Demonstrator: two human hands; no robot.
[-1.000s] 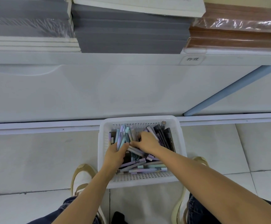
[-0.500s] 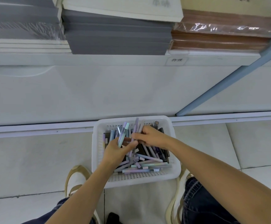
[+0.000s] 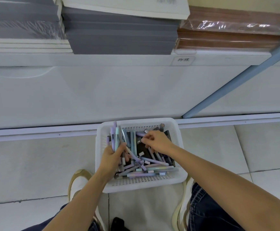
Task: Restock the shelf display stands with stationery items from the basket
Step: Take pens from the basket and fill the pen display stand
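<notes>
A white perforated basket [image 3: 181,178] sits on the floor between my feet, against the shelf base. It holds several loose pastel pens [image 3: 150,170] and dark packets. My left hand [image 3: 113,158] grips a bunch of purple and blue pens [image 3: 116,136] that stand upright out of its fist at the basket's left side. My right hand [image 3: 157,142] reaches into the far right part of the basket, fingers curled down among the pens; what it holds, if anything, is hidden under the fingers.
The white shelf front [image 3: 119,92] rises just behind the basket, with a blue upright post [image 3: 236,80] on the right. Stacks of grey paper [image 3: 120,34] and brown wrapped sheets [image 3: 227,35] lie on the shelf above. My shoes [image 3: 77,182] flank the basket.
My right hand has let go of the bunch and moved right, deeper into the basket. The left hand keeps the pens and has lifted them slightly.
</notes>
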